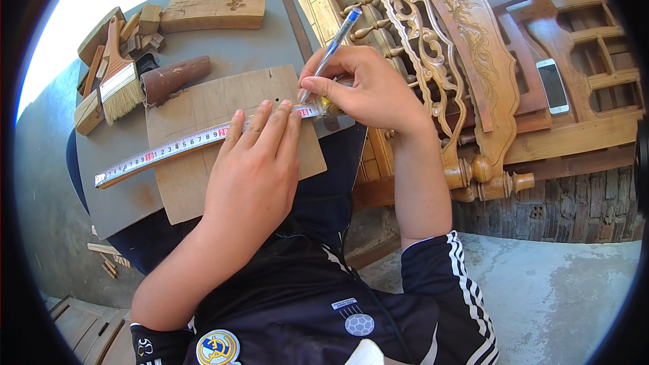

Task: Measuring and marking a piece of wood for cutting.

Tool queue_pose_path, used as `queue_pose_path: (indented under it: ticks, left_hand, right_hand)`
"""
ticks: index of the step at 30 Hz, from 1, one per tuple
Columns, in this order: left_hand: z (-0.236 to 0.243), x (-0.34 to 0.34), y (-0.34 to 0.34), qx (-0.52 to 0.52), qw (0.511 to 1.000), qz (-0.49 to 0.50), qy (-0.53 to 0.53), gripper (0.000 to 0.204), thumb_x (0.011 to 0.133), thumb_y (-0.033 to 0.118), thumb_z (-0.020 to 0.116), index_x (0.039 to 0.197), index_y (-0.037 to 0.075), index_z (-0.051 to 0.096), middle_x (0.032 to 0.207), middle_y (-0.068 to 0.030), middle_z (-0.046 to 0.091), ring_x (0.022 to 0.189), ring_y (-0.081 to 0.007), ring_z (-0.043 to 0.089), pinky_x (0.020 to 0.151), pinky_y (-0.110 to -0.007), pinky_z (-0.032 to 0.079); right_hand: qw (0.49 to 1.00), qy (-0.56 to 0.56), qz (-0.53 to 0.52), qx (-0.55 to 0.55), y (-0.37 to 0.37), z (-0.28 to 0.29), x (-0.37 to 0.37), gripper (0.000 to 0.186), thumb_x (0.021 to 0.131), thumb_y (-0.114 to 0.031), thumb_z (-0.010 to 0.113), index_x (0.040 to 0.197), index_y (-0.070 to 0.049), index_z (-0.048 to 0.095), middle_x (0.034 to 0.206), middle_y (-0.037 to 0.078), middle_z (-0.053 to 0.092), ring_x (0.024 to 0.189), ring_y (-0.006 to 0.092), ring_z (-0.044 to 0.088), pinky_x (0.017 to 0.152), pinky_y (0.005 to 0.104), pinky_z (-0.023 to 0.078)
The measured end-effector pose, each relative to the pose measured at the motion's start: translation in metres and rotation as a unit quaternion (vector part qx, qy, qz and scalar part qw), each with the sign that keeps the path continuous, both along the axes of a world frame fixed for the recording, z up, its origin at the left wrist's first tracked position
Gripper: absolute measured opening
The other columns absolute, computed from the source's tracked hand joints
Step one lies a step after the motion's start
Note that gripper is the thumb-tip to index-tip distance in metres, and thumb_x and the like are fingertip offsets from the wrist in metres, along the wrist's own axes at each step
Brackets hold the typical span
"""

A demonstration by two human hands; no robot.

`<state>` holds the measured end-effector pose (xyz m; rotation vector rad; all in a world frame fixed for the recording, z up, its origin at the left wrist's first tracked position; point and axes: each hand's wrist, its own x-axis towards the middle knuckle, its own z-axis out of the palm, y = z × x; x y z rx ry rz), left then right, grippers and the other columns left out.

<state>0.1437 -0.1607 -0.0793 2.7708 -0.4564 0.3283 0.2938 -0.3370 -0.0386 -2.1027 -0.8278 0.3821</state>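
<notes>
My left hand (260, 155) lies flat with fingers stretched over a white tape measure (182, 142) and the thin wooden strip under it. The tape runs slantwise across a flat brown board (203, 111), its free end sticking out past the board's left edge. My right hand (368, 88) is closed around a ballpoint pen (336, 40) with a blue end. The pen's tip points down at the tape, just right of my left fingertips. Something yellowish and clear shows partly beneath my right hand; most of it is hidden.
A grey board (111, 206) supports everything. On it are a paintbrush (120, 84), a brown tube (176, 80), a wooden block (213, 12), smaller offcuts and a dark metal strip (295, 23). Carved wooden furniture (466, 54) stands at right, with a phone (553, 86) on it.
</notes>
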Motion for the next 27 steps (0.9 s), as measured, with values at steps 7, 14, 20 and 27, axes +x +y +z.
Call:
queue_pose_path:
  ticks: [7,14,20,27]
  left_hand:
    - [0.001,0.000,0.000,-0.006,1.000,0.000,-0.002,0.060,0.092,0.013,0.068,0.149,-0.001,0.052,0.151,-0.0177,0.055,0.144,-0.0355,0.050,0.122,-0.053,0.037]
    - [0.000,0.000,0.000,0.003,1.000,-0.005,0.000,0.061,0.093,0.013,0.067,0.150,-0.001,0.050,0.152,-0.0186,0.055,0.144,-0.0359,0.050,0.122,-0.053,0.037]
    - [-0.001,0.000,0.002,0.023,1.000,-0.011,0.010,0.062,0.096,0.018,0.063,0.152,-0.004,0.047,0.153,-0.0236,0.052,0.145,-0.0387,0.049,0.123,-0.053,0.034]
    - [0.000,-0.001,0.004,0.032,0.999,-0.016,-0.010,0.062,0.096,0.021,0.064,0.150,-0.005,0.049,0.154,-0.0234,0.052,0.145,-0.0384,0.049,0.120,-0.054,0.038]
  right_hand:
    - [1.000,0.015,-0.014,-0.022,0.001,0.005,-0.003,0.015,0.097,-0.014,0.074,0.102,0.001,0.076,0.086,0.009,0.077,0.080,0.0128,0.071,0.072,0.0281,0.055]
    - [0.999,0.018,-0.019,-0.022,-0.001,0.001,0.000,0.016,0.097,-0.014,0.073,0.103,0.001,0.076,0.085,0.008,0.076,0.080,0.0130,0.071,0.072,0.0282,0.055]
    - [1.000,-0.006,-0.012,-0.023,-0.002,0.001,-0.001,0.017,0.098,-0.012,0.072,0.106,0.003,0.076,0.085,0.008,0.076,0.080,0.0124,0.071,0.073,0.0277,0.055]
    - [0.955,0.011,-0.175,0.238,-0.001,-0.011,-0.007,0.025,0.105,-0.021,0.069,0.123,-0.003,0.074,0.080,0.007,0.075,0.070,0.0097,0.070,0.066,0.0246,0.053]
